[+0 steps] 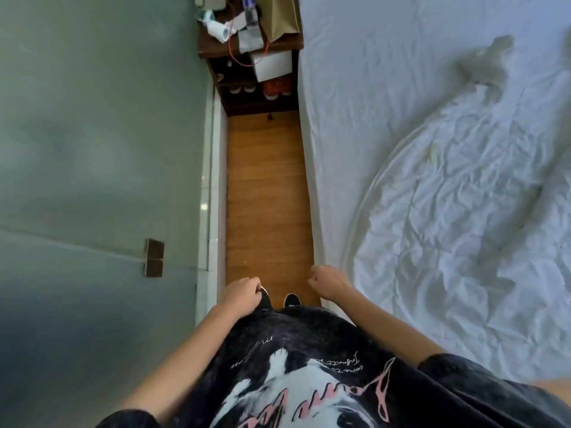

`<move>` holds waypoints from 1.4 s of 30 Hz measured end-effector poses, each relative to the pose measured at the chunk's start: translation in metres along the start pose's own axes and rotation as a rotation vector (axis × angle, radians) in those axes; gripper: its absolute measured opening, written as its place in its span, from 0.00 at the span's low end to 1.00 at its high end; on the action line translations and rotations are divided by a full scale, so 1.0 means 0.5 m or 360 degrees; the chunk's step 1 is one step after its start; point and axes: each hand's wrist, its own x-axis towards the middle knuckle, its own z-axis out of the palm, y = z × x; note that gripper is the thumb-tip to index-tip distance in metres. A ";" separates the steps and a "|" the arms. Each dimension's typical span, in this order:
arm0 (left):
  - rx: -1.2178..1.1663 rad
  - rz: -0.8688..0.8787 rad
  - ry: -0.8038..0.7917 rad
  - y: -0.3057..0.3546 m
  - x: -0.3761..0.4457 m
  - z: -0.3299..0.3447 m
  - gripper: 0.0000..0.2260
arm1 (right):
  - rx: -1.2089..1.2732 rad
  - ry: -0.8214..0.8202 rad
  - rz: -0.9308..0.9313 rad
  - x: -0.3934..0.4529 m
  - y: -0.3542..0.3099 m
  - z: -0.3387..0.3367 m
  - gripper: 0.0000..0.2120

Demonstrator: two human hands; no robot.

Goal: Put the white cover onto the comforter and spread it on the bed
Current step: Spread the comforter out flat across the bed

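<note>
Comforter [463, 211]: a white, heavily creased, quilted mass with a curved piped edge, lying on the bed [370, 72] to the person's right and reaching close to the mattress edge. Whether the cover is already on it cannot be told. The bed's sheet is white and smoother, with shallow wrinkles; a pale, blurred lump [491, 63] lies on it beyond the comforter, its nature unclear.

The person stands in a narrow strip of wooden floor [265, 196], warm brown with a plank grain, between the bed and a grey-green wall [92, 118]. The left hand [242, 293] and right hand [329, 281] hang in front of the body, each with fingers curled inward and holding nothing; neither touches the comforter. Black shoes [290, 299] show just below the hands.

The black shirt [309, 381] bears a white printed figure, pink cursive lettering and small white script, all seen upside down and not legible.

At the far end of the floor stands a dark wooden nightstand [216, 54] with open shelves. On top lie a white hair dryer [219, 30], a clear plastic bottle [251, 13] with a blue label, unreadable, and a brown paper bag [284, 17]. An orange cord [247, 61] loops down across a white box [273, 66].
</note>
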 end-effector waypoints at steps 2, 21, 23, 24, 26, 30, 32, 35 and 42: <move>0.0070 0.0057 -0.0032 -0.006 0.079 -0.068 0.09 | 0.0073 0.0020 0.0078 0.046 0.002 -0.047 0.12; 0.0895 0.0596 -0.0369 0.053 0.799 -0.748 0.11 | 0.1018 0.0440 0.0930 0.478 -0.077 -0.466 0.11; 0.0922 0.0594 -0.0396 0.077 0.860 -0.785 0.10 | 0.1103 0.0458 0.0996 0.512 -0.061 -0.490 0.10; 0.0964 0.0605 -0.0427 0.091 0.888 -0.802 0.10 | 0.1133 0.0461 0.1032 0.528 -0.050 -0.500 0.10; 0.1050 0.0627 -0.0477 0.126 0.947 -0.831 0.10 | 0.1187 0.0443 0.1099 0.566 -0.018 -0.522 0.11; 0.1089 0.0623 -0.0436 0.232 1.068 -0.902 0.09 | 0.1260 0.0409 0.1165 0.656 0.078 -0.606 0.12; 0.1161 0.0649 -0.0434 0.298 1.112 -0.944 0.10 | 0.1300 0.0409 0.1182 0.692 0.124 -0.665 0.12; 0.1280 0.0841 -0.0475 0.409 1.180 -0.988 0.11 | 0.1433 0.0522 0.1196 0.751 0.199 -0.762 0.10; 0.1463 0.1066 -0.0500 0.658 1.369 -1.035 0.11 | 0.1627 0.0738 0.1286 0.857 0.353 -0.906 0.08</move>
